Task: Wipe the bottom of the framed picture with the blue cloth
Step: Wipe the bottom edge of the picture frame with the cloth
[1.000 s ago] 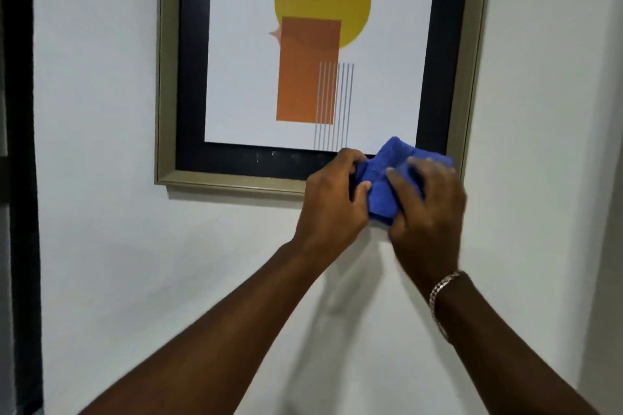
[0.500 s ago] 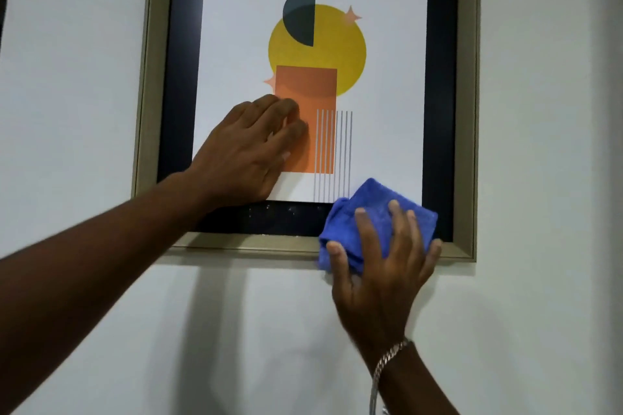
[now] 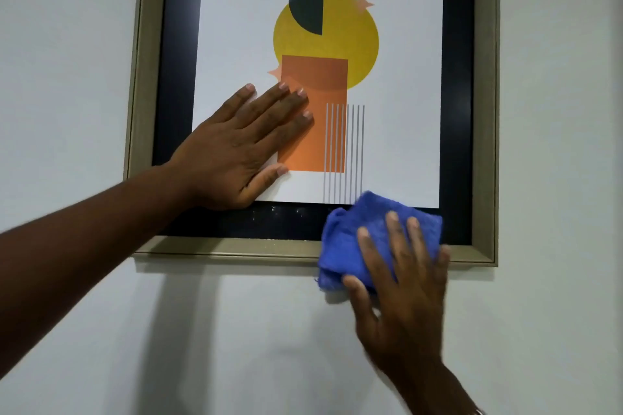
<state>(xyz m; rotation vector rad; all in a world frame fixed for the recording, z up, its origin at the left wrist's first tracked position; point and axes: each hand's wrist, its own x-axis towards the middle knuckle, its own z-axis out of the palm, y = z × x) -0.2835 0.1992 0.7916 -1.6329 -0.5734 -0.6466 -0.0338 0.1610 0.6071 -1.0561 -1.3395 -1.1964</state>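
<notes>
The framed picture (image 3: 236, 248) hangs on a white wall, with a gold frame, a black border and an abstract print of a yellow circle and an orange rectangle. My left hand (image 3: 246, 148) lies flat on the glass at the lower left, fingers spread, holding nothing. My right hand (image 3: 401, 293) presses the folded blue cloth (image 3: 350, 236) against the bottom right of the frame, covering part of the black border and the gold lower rail. White specks of dust show on the black border left of the cloth.
The white wall (image 3: 67, 44) surrounds the picture on all sides. Shadows of my arms fall on the wall below the frame.
A second ago both hands gripped the cloth at the frame's bottom. My left hand let go and moved up onto the glass, where its fingers have spread flat. The cloth stays at the bottom right.
</notes>
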